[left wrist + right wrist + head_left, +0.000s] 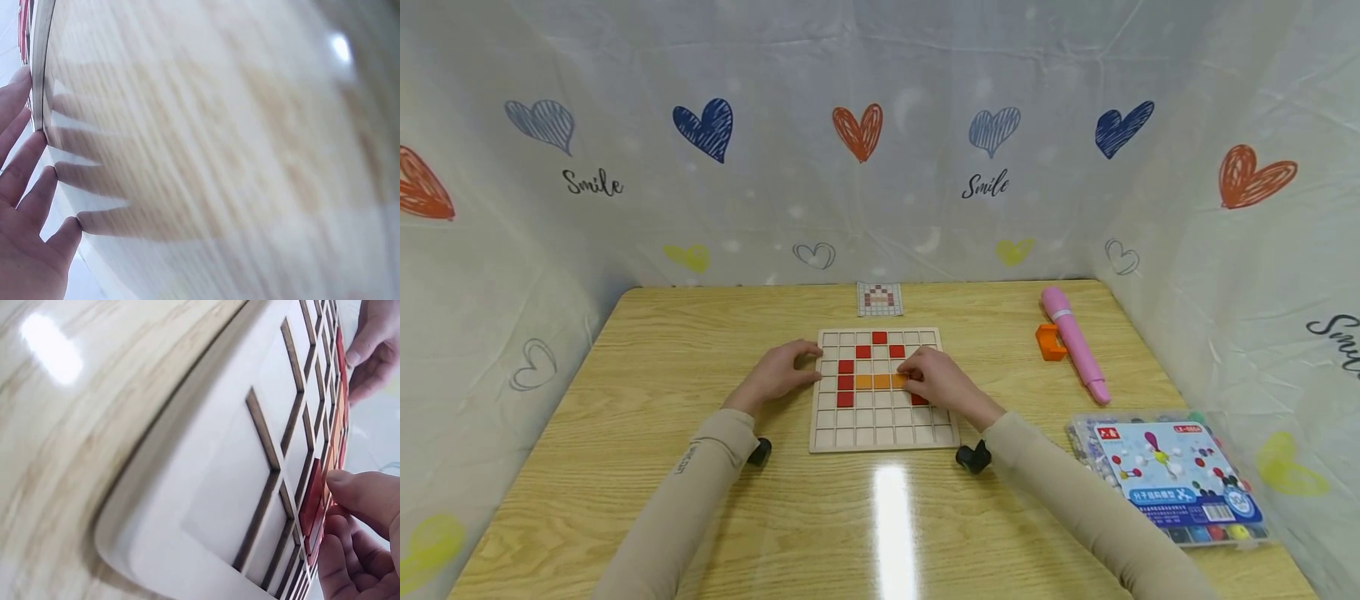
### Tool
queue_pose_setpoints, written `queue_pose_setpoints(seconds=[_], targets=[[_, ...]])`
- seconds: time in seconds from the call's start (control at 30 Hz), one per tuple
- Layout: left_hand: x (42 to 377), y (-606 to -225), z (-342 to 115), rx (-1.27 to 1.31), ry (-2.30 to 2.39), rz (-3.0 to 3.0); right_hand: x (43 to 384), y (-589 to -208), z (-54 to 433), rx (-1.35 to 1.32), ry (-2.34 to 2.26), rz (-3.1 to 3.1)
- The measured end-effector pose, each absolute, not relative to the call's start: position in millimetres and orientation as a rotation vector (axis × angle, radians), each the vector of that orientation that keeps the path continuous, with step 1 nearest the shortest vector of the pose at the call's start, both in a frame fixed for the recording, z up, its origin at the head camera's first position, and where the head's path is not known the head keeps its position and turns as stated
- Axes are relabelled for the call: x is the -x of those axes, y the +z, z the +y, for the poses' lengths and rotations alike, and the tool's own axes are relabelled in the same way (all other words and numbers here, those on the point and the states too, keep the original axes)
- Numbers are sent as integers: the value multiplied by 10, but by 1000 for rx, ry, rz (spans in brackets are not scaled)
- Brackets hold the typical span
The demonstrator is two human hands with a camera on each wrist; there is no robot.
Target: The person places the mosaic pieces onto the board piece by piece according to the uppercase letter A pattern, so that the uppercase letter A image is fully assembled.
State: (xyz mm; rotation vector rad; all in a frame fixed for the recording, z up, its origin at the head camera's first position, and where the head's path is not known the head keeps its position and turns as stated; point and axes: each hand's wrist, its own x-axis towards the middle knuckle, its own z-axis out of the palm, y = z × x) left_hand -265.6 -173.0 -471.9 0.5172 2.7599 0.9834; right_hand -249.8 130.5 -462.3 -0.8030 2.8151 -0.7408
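A pale wooden grid board (865,437) lies on the table, with red tiles (846,382) and a row of orange tiles (873,382) in its cells. My left hand (779,372) is at the board's left side, its spread fingers (31,162) against the edge. Bent over the board, my right hand (942,382) has thumb and fingers together at the right end of the orange row. There the thumb (353,484) touches an orange tile (329,456), seemingly pinching it; the fingers partly hide it. Just beside it is a red tile (311,499).
A small pattern card (880,300) lies behind the board. To the right are a pink marker-shaped stick (1078,350), an orange bracket-like piece (1050,342) and a clear box (1168,479) of coloured balls. A patterned cloth (880,200) stands around the table.
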Motion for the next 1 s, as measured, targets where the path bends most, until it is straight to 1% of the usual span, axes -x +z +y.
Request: queue_pose_setpoints(seconds=[0.73,0.87,1.0], targets=[[2691,-4752,-1690,-548,1027,2745,2467,-4657,1341,764,-776,2805],[2682,-4741,-1702,-547,1004,2737,2457,-4662,1344,752,-801,2809],[2677,-4714,-1736,-598,925,2742,2451,-4649,1404,726,-865,2846]])
